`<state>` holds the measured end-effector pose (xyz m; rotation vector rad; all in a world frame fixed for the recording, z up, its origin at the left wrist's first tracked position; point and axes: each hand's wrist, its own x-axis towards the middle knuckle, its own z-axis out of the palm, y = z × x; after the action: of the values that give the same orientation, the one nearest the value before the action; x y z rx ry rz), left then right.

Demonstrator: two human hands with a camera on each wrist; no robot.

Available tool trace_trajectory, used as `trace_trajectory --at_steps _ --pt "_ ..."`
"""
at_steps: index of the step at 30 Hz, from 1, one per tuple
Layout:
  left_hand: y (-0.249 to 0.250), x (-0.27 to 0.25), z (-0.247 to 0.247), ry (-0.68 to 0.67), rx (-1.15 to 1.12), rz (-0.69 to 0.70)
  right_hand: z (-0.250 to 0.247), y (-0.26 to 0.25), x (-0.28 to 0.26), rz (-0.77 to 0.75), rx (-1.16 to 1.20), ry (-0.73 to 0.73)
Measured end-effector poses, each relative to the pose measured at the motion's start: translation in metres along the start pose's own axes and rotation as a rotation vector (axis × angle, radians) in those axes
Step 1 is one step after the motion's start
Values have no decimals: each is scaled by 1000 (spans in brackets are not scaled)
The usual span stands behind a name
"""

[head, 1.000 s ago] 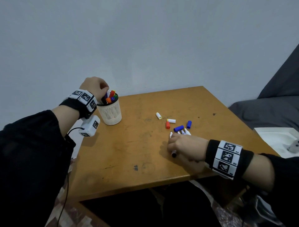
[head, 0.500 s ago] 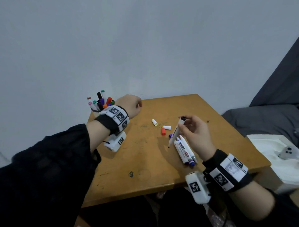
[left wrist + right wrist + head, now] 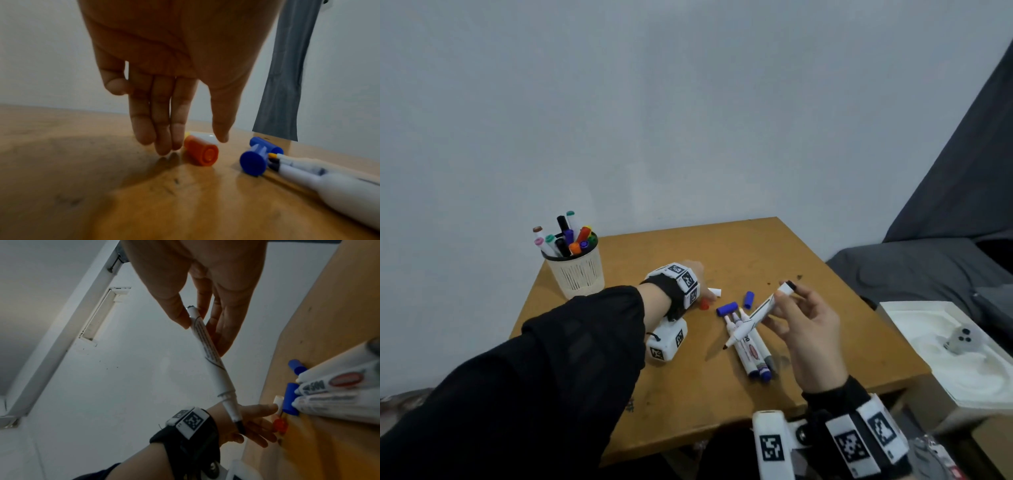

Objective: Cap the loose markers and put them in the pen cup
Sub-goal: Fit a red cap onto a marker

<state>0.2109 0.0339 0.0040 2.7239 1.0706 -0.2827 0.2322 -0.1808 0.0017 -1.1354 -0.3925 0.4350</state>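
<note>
My right hand (image 3: 786,296) pinches the back end of an uncapped white marker (image 3: 753,317) and holds it slanted above the table, tip down and to the left; the wrist view shows the same marker (image 3: 207,345). My left hand (image 3: 192,140) reaches down with straight fingers, its fingertips just beside a red cap (image 3: 202,153) and gripping nothing. A white cap (image 3: 715,292) and two blue caps (image 3: 726,308) lie close by. Several uncapped markers (image 3: 751,353) lie side by side under my right hand. The white pen cup (image 3: 578,274) stands at the table's far left, full of capped markers.
The wooden table (image 3: 688,404) stands against a pale wall. A white box (image 3: 962,383) with a small grey object in it sits to the right, below table height. Dark grey fabric (image 3: 928,267) lies beyond the right edge.
My left hand left the pen cup and came down to the caps at mid-table. My right hand lifted one marker off the table and now holds it in the air.
</note>
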Motion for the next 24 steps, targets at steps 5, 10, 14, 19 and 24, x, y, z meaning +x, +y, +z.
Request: trace_trajectory --at_steps 5,10,14,19,24 --pt "5 3 -3 -42 6 -20 -13 -6 2 15 4 39" --pt "4 -12 -10 2 -99 -16 -14 -10 4 10 58 72" --pt "-1 -39 -15 85 -253 39 -7 -14 1 15 152 88" --pt "-19 -87 -10 189 -515 168 5 -16 -7 55 243 113" --pt "-29 -140 16 249 -878 234 14 -14 -14 71 289 118"
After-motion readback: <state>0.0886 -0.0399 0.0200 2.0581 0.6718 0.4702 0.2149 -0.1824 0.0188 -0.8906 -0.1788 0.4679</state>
